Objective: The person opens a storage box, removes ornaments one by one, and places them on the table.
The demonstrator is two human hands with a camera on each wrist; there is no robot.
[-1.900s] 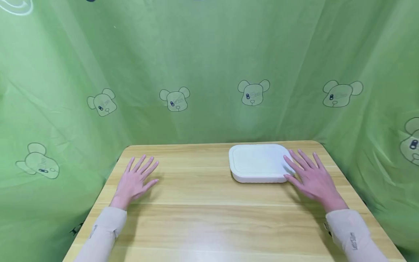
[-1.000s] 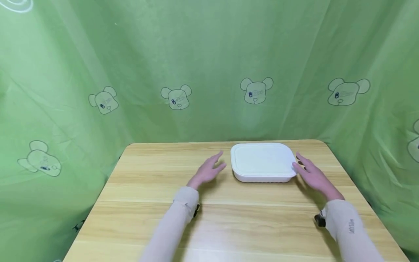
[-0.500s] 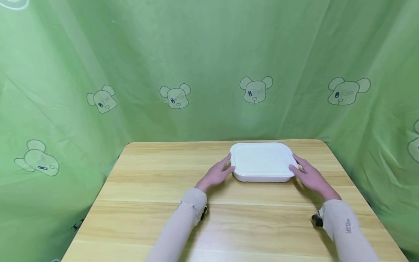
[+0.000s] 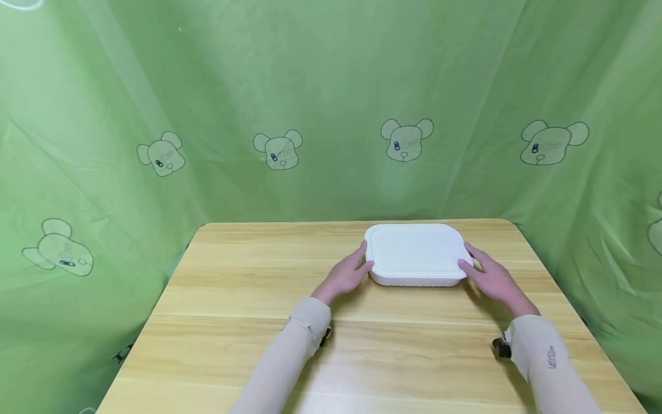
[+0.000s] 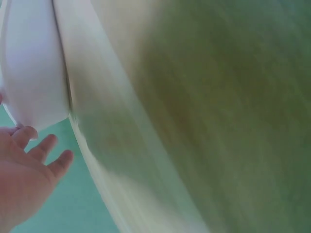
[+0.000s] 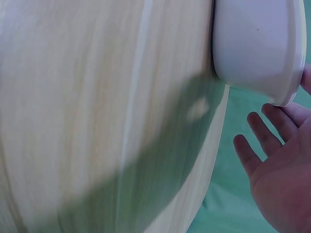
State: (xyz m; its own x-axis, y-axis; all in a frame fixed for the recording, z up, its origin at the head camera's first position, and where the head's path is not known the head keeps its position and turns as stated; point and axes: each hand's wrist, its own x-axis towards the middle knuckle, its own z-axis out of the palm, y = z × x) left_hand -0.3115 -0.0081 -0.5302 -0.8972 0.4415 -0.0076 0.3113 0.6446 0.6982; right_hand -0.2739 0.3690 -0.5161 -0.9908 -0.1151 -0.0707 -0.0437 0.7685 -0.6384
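A white rectangular food container (image 4: 416, 253) with rounded corners and a flat white lid stands toward the back right of the table in the head view. At its left end, my left hand (image 4: 343, 275) holds the rim between thumb and fingers. The right hand (image 4: 493, 280) grips the opposite end the same way, its thumb on the lid's edge. In the left wrist view, the container's side (image 5: 34, 58) rests on the wood, and several of the left fingers (image 5: 60, 164) extend past the corner. The right wrist view shows the right fingers (image 6: 265, 133) below the lid's rim.
The light wooden table (image 4: 233, 356) has rounded back corners. A green curtain (image 4: 331, 103) printed with bear heads hangs behind it and along both sides. A small black device (image 4: 500, 348) sits at the right cuff.
My left hand has come across from the table's left side to the container's left end. The right hand has turned from spread fingers to a hold on the right end. The container stays in place.
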